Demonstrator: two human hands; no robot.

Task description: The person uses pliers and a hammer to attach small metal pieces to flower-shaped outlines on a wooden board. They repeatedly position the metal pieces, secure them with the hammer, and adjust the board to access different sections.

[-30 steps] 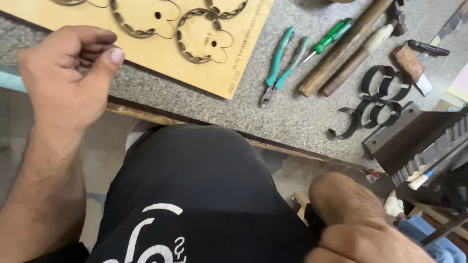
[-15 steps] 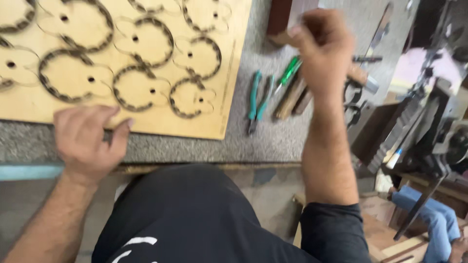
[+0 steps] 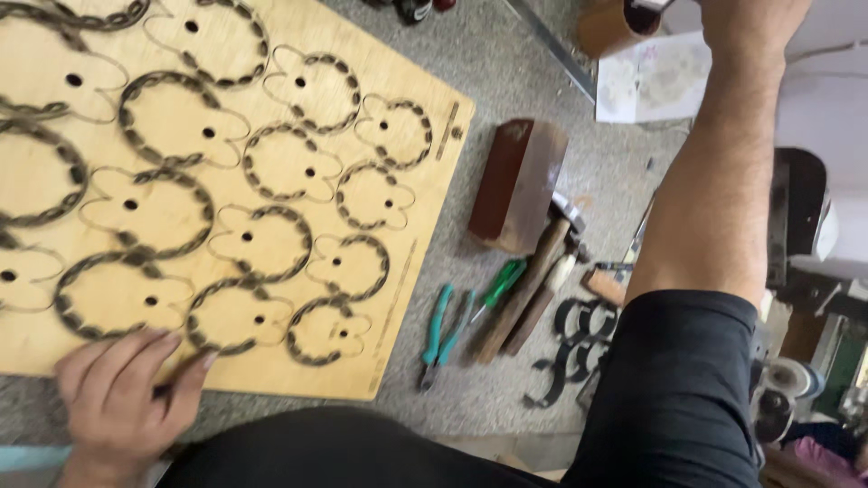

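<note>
The plywood die board (image 3: 226, 181), laid flat on the grey bench (image 3: 506, 81), is pressed at its near edge by the left hand (image 3: 122, 398) with fingers together, while the right hand (image 3: 750, 23) is raised beyond the frame, its fingers unseen; most outlines already carry metal strip.

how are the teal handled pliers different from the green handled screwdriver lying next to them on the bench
The teal-handled pliers have two curved grips that meet at short metal jaws pointing toward the near bench edge; the green-handled screwdriver has one straight handle. The pliers lie almost straight up and down in the view, the screwdriver slants more steeply to the right. The pliers look larger overall. Both lie flat on the grey bench top, between the wooden board and the wooden-handled tools, untouched by either hand.
</note>
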